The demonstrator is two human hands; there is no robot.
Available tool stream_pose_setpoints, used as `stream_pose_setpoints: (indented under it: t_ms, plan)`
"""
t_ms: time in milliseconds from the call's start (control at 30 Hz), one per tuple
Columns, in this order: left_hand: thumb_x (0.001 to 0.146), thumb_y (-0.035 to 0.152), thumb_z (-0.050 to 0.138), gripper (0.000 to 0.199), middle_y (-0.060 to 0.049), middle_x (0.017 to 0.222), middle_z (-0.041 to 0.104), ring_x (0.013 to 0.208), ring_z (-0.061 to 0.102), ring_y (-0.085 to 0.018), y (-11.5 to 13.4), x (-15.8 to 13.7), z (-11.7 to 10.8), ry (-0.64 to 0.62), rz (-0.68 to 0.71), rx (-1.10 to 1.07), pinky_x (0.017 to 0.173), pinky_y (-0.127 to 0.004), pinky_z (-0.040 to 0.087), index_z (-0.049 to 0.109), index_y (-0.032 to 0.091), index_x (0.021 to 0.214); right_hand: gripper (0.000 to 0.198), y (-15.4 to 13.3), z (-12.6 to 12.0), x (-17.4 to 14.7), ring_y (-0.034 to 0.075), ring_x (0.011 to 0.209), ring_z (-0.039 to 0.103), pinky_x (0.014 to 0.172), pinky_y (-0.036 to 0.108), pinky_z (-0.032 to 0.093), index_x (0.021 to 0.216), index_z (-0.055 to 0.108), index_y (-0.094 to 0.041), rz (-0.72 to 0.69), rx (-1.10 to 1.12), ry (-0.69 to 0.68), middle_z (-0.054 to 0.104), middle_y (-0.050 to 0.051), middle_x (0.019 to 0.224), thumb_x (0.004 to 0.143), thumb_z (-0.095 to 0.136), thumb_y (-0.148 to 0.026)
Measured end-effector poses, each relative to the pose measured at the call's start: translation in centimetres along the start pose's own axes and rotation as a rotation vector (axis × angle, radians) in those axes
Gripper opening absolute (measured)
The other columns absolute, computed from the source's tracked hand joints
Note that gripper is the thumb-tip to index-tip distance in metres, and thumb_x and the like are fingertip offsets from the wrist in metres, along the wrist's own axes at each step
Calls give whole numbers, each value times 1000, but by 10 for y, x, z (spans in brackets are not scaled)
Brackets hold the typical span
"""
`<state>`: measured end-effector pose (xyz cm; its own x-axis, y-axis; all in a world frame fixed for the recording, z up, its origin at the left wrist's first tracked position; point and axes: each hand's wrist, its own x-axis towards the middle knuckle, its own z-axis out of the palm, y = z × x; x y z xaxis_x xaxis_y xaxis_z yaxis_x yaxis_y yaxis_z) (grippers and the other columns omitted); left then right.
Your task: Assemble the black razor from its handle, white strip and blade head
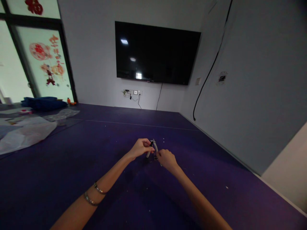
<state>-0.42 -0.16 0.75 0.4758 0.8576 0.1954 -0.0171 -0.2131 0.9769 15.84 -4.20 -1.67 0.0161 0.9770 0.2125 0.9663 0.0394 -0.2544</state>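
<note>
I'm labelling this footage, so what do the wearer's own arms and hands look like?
The left hand and right hand are gloveless, and no sleeves show. The left forearm wears two narrow, metallic-looking bracelets; the right forearm shows no band.

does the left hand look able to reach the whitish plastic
Probably not without shifting: the left hand seems busy with the small pale item, and the whitish plastic lies well off to the left, though nothing visibly blocks the way.

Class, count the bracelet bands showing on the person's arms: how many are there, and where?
2. Both circle the left forearm: a front band nearer the left hand and a rear band behind it. More could lie out of frame.
</note>
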Motion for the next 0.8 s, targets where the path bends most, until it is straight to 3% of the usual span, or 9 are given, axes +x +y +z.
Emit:
stream_pose_setpoints:
  t_ms: [167,300,500,800]
  plan:
    - [58,17,72,24,-5,65,68,64,66,-17,0,2,-2,44,53,-8,61,-28,49,50,13,67,37,47,-34,9,13,54,59,55,22,42,80,64,-17,-131,343,73,65,4,65,89,32,-33]
    - [57,17,72,24,-4,65,68,64,65,-16,0,3,-5,55,85,23,60,-27,47,50,14,64,34,67,-58,11,13,54,57,54,22,42,88,66,-17,-287,495,154,65,3,67,87,38,-35]
    - [56,17,73,22,-5,68,68,64,63,-16,2,3,-6,71,97,41,59,-27,47,53,13,64,32,63,-89,0,17,82,61,71,27,45,105,65,-21,-399,522,192,68,6,91,84,48,-36]
    - [56,19,74,23,-4,69,68,64,63,-15,-3,2,-5,50,83,4,59,-26,47,53,14,65,29,44,-100,-14,16,71,60,65,27,45,93,70,-22,-410,484,243,68,5,81,82,52,-41]
